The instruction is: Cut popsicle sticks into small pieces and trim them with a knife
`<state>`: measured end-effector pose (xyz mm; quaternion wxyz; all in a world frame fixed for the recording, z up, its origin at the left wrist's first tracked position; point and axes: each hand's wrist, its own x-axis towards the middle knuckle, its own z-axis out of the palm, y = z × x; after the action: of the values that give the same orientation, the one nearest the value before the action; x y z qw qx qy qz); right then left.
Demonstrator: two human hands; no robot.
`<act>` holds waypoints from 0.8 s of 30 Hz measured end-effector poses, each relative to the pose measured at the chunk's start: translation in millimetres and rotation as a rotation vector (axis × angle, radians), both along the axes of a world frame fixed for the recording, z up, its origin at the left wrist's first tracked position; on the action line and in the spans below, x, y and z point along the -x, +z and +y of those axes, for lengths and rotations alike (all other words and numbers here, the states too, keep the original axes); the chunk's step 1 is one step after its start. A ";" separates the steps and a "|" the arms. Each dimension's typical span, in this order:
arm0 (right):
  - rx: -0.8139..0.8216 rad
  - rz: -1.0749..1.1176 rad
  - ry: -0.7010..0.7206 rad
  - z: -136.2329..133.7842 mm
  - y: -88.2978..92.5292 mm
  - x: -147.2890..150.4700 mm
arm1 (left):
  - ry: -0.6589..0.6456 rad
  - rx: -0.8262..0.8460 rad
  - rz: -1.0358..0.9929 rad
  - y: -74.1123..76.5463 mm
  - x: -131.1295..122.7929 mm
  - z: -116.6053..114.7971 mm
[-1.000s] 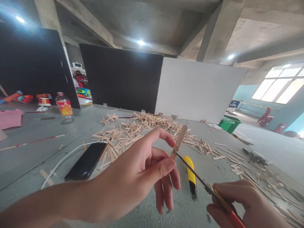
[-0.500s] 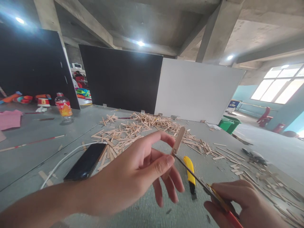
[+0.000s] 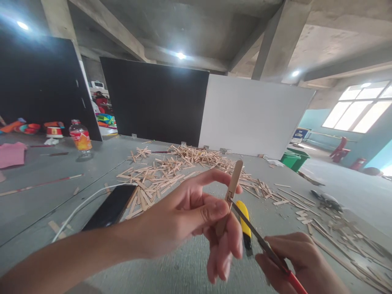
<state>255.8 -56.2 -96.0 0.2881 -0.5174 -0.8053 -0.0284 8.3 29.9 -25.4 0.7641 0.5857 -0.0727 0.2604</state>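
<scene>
A wooden craft stick [image 3: 235,177] with a dark cut or line across its middle is pinched upright between the thumb and fingers of my left hand [image 3: 196,212]. My right hand [image 3: 303,257] grips a slim dark metal tool with a red handle [image 3: 295,281]. The tool's thin tip touches the stick at the marked spot, just above my left thumb. Under the tool, a yellow and black cutter [image 3: 244,220] lies on the grey table [image 3: 171,261].
Many loose craft sticks [image 3: 171,163] are heaped behind my hands, with more strips [image 3: 352,249] at the right. A phone [image 3: 108,208] with a white cable lies left, near a bottle [image 3: 80,139]. Black and white panels [image 3: 254,114] stand behind.
The stick and my left hand have moved slightly right, and its lower fingers have curled in. My right hand has shifted slightly left, the tool tip still at the stick.
</scene>
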 end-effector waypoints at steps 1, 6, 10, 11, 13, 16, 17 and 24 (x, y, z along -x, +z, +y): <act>0.051 0.062 0.008 1.2 -1.9 -0.3 | -0.010 0.012 -0.001 -0.7 -0.8 1.6; 0.295 0.357 -0.005 3.5 -1.2 5.4 | -0.050 0.036 -0.007 -5.9 -6.4 18.7; 0.574 0.610 -0.130 -0.9 9.0 11.6 | 0.083 0.007 0.084 -13.5 -11.4 38.0; 0.664 0.673 -0.149 -1.7 10.8 11.9 | 0.125 -0.011 0.110 -15.1 -12.2 42.6; 0.837 0.742 -0.083 -0.8 12.6 11.3 | 0.203 -0.041 0.149 -17.1 -12.8 50.9; 0.936 0.699 0.034 8.9 10.5 8.3 | 0.312 -0.077 0.205 -16.6 -11.4 59.5; 0.936 0.631 -0.028 14.5 8.6 6.3 | 0.358 -0.094 0.229 -15.7 -10.5 61.2; 0.617 -0.041 -0.535 74.3 -21.4 -52.3 | 0.525 -0.279 0.538 -14.8 -5.6 62.3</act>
<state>308.1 18.1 -117.4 0.0856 -0.7701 -0.6186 0.1304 13.9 92.1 -40.2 0.5764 0.7298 0.2474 0.2720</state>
